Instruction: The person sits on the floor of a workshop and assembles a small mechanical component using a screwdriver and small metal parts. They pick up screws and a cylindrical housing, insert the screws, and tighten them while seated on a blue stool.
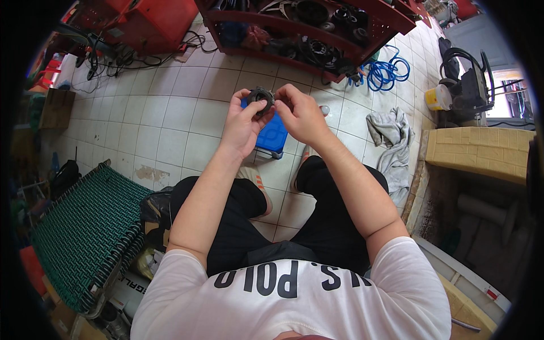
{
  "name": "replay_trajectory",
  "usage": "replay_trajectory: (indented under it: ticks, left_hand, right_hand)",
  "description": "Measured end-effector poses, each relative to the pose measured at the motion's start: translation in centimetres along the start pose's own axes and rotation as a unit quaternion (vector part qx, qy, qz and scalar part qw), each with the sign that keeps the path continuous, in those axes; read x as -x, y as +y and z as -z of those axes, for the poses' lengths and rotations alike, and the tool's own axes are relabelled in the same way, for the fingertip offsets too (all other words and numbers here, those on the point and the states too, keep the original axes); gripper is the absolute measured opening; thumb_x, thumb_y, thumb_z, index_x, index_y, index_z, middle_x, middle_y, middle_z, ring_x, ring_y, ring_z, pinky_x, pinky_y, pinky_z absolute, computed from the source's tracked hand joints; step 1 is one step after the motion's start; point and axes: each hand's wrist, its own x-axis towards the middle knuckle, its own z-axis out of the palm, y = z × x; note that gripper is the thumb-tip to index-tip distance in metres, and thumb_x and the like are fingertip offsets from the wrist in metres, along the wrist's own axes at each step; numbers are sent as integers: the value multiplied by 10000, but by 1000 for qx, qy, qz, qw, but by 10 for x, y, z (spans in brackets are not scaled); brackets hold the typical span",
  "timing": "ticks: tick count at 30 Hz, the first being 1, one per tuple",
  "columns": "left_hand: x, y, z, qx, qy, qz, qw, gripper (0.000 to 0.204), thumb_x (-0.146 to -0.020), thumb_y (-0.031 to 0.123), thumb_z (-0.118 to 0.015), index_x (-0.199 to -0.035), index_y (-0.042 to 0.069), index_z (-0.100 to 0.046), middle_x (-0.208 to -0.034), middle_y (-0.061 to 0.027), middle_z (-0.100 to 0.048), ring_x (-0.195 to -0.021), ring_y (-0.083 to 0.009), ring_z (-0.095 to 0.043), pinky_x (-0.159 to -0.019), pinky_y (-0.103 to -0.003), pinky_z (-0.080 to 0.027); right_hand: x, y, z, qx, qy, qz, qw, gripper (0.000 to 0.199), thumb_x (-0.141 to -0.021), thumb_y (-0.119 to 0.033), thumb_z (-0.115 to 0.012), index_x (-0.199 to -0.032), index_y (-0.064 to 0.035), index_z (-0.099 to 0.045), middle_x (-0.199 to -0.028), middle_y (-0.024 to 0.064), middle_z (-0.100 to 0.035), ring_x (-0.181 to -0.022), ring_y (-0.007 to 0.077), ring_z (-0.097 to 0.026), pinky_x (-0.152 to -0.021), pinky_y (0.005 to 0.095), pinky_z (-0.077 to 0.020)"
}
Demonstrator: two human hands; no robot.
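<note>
A dark, ring-shaped mechanical part with an opening in its middle is held up in front of me, over a blue plastic stool or box top. My left hand is closed on it, thumb across its face and fingers around its outer side. At the part's right edge, the fingers of my right hand are pinched together, close to or touching it. Whatever sits between those right fingertips is too small to make out.
A red shelf cart full of dark parts stands ahead. Blue hose lies coiled beside it, with a grey cloth nearer on the tiles. A green woven chair is at left. A white-yellow bucket stands at right.
</note>
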Motion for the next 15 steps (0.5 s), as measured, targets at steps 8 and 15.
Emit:
replay_trajectory:
  ticks: [8, 15]
  left_hand:
    - [-1, 6, 0, -5, 10, 12, 1000, 415, -924, 31, -656, -1251, 148, -429, -1179, -110, -584, -1041, -229, -638, -918, -380, -555]
    - [-8, 1, 11, -1, 28, 67, 997, 342, -936, 65, -650, -1220, 126, -471, -1101, -73, -614, -1000, -186, -625, -867, -353, -541]
  right_hand:
    - [1, -2, 0, 67, -13, 51, 996, 250, -876, -182, -696, -1061, -37, -609, -927, 156, -706, -854, 345, -698, -750, 429, -552]
    - [3, 10, -9, 103, -12, 59, 993, 218, -916, -152, -694, -1074, -35, -600, -871, 158, -705, -774, 331, -688, -677, 406, -532]
